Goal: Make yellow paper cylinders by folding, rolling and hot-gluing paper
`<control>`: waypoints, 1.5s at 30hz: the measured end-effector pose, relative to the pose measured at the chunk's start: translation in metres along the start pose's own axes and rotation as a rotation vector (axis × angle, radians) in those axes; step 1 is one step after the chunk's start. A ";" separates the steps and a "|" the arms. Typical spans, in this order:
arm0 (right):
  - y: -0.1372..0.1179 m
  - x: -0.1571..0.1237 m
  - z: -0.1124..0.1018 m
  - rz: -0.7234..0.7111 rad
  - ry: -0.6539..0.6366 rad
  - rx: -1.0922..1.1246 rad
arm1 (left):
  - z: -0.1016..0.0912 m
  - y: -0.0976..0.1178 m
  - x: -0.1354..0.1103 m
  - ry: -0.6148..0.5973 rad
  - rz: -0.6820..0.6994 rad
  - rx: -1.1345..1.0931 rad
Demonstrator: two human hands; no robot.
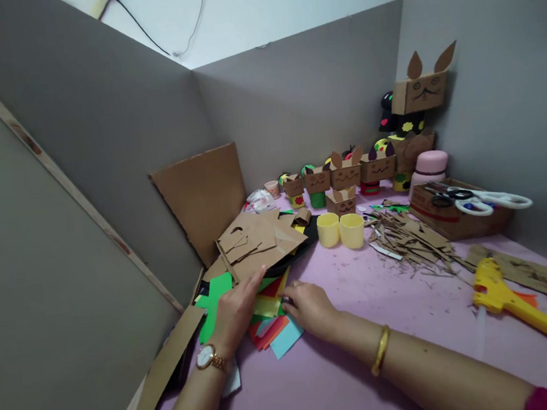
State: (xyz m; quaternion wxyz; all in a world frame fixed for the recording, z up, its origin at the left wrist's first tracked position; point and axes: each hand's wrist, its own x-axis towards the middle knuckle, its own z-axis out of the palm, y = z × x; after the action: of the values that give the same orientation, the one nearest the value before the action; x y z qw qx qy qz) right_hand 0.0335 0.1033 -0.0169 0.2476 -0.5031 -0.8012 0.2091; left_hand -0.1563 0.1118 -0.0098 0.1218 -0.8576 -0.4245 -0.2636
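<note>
- Coloured papers [287, 339] lay loose on the tabletop [284, 405]!
- Left hand [237, 309] stretched its fingers over them; right hand [313, 307] curled, grip unclear.
- Box-headed figures [345, 175] looked finished; yellow cups [328, 231] stood plain.

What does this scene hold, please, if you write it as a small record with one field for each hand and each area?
Left hand: fingers extended, over green paper, near cardboard
Right hand: fingers curled at coloured sheets; grip unclear
Middle: two yellow cups, side by side
Right side: scissors on a box; glue gun nearer; cardboard scraps left of the box
Back: row of figures with box heads; pink bottle
Table: light purple
</note>
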 end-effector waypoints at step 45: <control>0.006 0.028 0.011 -0.027 -0.128 -0.017 | 0.019 0.005 -0.013 0.105 -0.114 -0.210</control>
State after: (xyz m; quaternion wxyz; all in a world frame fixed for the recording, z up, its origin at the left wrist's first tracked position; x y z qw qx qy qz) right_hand 0.0207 0.1304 -0.0239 0.1944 -0.4796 -0.8239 0.2309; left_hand -0.1522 0.1085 -0.0323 0.0380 -0.8250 -0.4357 -0.3578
